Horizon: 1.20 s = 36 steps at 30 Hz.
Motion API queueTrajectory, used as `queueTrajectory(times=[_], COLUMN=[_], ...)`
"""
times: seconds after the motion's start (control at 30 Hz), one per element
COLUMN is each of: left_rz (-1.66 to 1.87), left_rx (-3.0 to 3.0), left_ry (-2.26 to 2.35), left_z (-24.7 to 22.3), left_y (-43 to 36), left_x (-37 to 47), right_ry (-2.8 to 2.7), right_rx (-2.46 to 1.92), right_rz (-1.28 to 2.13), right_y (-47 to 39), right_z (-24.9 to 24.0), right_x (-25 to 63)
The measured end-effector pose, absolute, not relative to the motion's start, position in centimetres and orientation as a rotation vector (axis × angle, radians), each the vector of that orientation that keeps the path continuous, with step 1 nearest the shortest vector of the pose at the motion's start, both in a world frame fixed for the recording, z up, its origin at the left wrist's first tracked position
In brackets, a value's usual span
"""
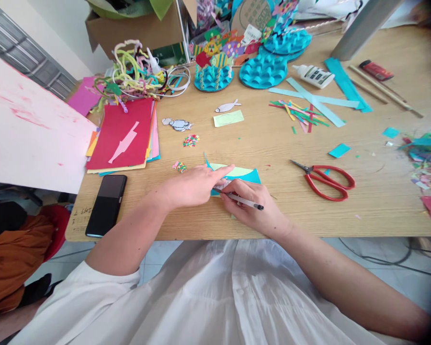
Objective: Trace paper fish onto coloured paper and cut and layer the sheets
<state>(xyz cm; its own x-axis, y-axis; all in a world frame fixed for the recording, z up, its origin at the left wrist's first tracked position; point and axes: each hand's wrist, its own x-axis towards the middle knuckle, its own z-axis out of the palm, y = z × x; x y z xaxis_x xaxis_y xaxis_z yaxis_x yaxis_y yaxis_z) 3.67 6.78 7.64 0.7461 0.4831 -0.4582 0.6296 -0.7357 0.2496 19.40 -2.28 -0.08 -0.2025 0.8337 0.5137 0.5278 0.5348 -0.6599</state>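
Note:
My right hand (pixel 258 203) is closed around a pen (pixel 244 200) with a pale barrel and a dark end. Its tip is over small pieces of coloured paper, hidden by my fingers. My left hand (pixel 190 186) lies across the same paper with its index finger stretched out, holding it down. Under both hands are a blue paper piece (pixel 252 176) and a pale green one (pixel 233 169). Beyond them lie a grey fish cutout (pixel 227 106) and a light green paper strip (pixel 229 118). Red-handled scissors (pixel 326 182) rest to the right.
A phone (pixel 107 203) and a stack of coloured paper (pixel 120 134) lie on the left. Blue egg-tray discs (pixel 262 72), a white glue bottle (pixel 314 76) and paper strips (pixel 303 115) are at the back. Paper scraps (pixel 425 158) fill the right side. Another person's orange clothing (pixel 16 258) shows at left.

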Motion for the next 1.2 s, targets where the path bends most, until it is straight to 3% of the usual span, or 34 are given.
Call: queueTrajectory(times=[1.2], left_rz=[0.115], left_rx=[2.772], left_ry=[0.991], left_z=[2.4], left_y=[4.8], left_x=[3.3], right_ry=[-1.771], right_rx=[-1.297], right_rz=[0.518], right_y=[-2.7], right_z=[0.5], right_x=[20.0])
